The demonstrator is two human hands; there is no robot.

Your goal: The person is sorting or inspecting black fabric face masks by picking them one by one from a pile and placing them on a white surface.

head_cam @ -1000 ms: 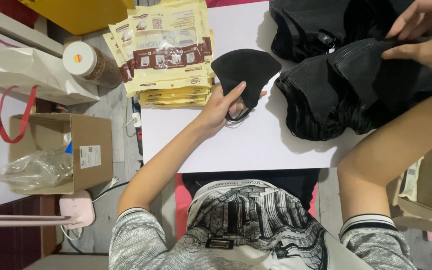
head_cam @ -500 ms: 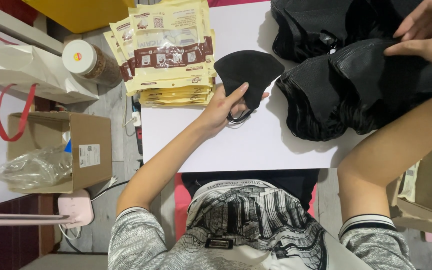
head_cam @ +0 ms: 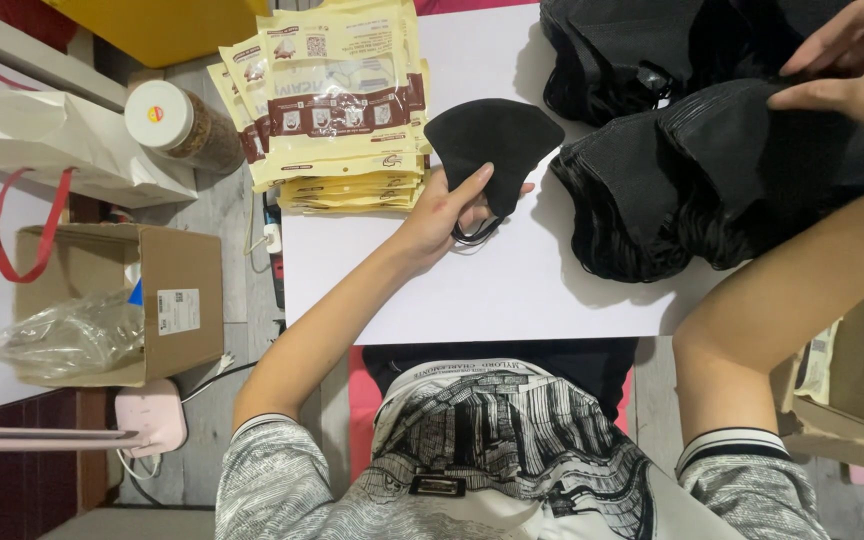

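At the bottom of the frame is the person's patterned shirt (head_cam: 492, 450), with both forearms reaching up over a white table (head_cam: 512, 300). The left hand (head_cam: 447, 210), at the centre of the frame, lies flat on the lower edge of a single black face mask (head_cam: 492, 145), fingers (head_cam: 472, 185) spread and extended rather than closed, pressing the mask down to the table; the mask's ear loops poke out under the palm. Just to the left of that mask sits a stack of yellow packets (head_cam: 342, 100), fanned a little, its top one with a clear window and a brown band. To the right lies a pile of black masks (head_cam: 702, 180), with a second dark heap (head_cam: 632, 50) behind it at the top edge. The right hand (head_cam: 852, 70), in the upper right corner, rests on top of the near pile, fingers loosely curled and touching the uppermost mask; whether they pinch it cannot be told. Off the table at the left stand a cardboard box (head_cam: 122, 300) holding a clear plastic bag (head_cam: 62, 335), a white-lidded jar (head_cam: 177, 125) and a white bag with red handles (head_cam: 42, 150).
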